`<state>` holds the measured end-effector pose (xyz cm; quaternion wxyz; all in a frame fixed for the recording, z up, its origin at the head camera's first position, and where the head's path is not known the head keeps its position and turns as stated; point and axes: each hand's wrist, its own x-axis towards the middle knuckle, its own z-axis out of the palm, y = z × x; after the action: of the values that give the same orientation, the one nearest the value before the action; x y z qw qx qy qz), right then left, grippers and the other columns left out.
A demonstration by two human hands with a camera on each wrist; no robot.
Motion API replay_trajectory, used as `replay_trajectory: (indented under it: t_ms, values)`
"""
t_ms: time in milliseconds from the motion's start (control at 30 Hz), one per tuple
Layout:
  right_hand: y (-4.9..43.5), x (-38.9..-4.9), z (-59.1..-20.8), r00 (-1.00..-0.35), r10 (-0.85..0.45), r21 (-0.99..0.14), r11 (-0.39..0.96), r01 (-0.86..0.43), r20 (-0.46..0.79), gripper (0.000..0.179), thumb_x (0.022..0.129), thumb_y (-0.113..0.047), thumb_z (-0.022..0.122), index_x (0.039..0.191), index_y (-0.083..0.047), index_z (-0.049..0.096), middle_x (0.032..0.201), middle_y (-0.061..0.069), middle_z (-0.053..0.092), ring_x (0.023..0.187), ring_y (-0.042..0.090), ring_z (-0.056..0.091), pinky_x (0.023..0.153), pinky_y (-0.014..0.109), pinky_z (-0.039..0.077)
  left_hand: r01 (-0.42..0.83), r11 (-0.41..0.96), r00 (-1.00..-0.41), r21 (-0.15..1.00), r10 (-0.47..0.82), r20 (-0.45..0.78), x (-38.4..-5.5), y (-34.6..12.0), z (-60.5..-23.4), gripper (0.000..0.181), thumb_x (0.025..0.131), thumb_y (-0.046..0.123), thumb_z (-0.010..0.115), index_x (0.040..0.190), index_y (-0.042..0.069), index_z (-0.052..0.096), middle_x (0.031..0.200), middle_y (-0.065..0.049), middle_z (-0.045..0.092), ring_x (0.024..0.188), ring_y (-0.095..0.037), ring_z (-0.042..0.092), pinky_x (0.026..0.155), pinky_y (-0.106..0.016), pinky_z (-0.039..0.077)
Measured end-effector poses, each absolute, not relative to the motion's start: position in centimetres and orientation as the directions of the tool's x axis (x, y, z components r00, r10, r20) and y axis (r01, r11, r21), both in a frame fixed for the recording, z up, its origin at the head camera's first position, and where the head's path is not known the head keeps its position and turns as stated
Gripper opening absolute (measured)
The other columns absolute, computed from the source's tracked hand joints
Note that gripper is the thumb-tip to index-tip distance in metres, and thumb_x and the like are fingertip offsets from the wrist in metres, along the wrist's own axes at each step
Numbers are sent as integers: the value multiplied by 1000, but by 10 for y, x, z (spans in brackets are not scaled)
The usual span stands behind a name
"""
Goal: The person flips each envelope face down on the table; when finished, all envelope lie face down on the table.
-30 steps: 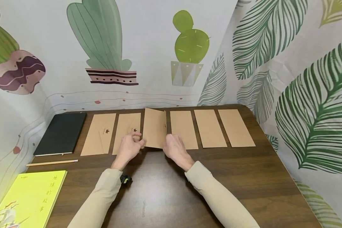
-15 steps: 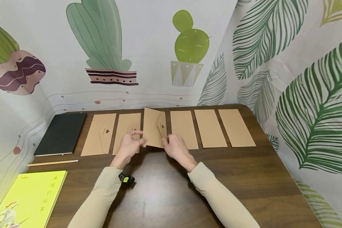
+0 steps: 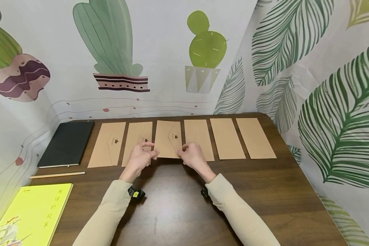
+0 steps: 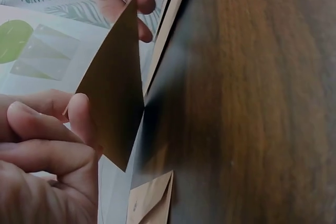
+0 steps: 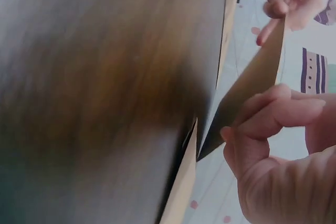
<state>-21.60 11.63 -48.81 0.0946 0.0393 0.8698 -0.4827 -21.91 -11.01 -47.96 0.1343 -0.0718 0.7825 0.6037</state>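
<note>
At left, a black notebook (image 3: 66, 143) lies beside two crown-printed envelopes (image 3: 103, 145). The left hand (image 3: 138, 159), its grip narrowed to a pinch, holds the near left corner of the third envelope (image 3: 164, 140), tilted, near edge raised off the counter (image 3: 166, 205). The right hand (image 3: 193, 157) pinches the near right corner, presumably for even support. Rightward, three plain envelopes (image 3: 227, 138) lie flat. Narrow gaps separate neighbours; hand room is on the near side.

Pencil (image 3: 57, 175) btwn blk notebook (image 3: 66, 144) & yel. book (image 3: 30, 215), L side of brn table (image 3: 172, 212), cactus-print wall (image 3: 163, 51) behind.
</note>
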Motion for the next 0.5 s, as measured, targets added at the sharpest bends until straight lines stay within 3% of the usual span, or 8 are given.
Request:
replay_trajectory:
  t_ms: [267, 500]
  values:
    - [115, -211, -479, -963, 3, -941, 213, 264, -269, 32, 100, -12, 75, 124, 4, 62, 75, -3, 56, 53, 7, 52, 50, 18, 38, -287, 327, -949, 901, 32, -314, -217, -109, -483, 50, 96, 13, 79, 141, 3, 61, 78, -3, 77, 53, -6, 48, 48, -20, 37]
    - [115, -212, -471, -964, -6, -959, 106, 262, -265, 25, 98, -6, 74, 116, 0, 59, 74, -3, 57, 52, 8, 51, 49, 18, 38, -272, 380, -950, 884, 43, -310, -216, -106, -486, 44, 95, 17, 80, 133, 2, 66, 77, -3, 78, 55, -9, 52, 48, -20, 38]
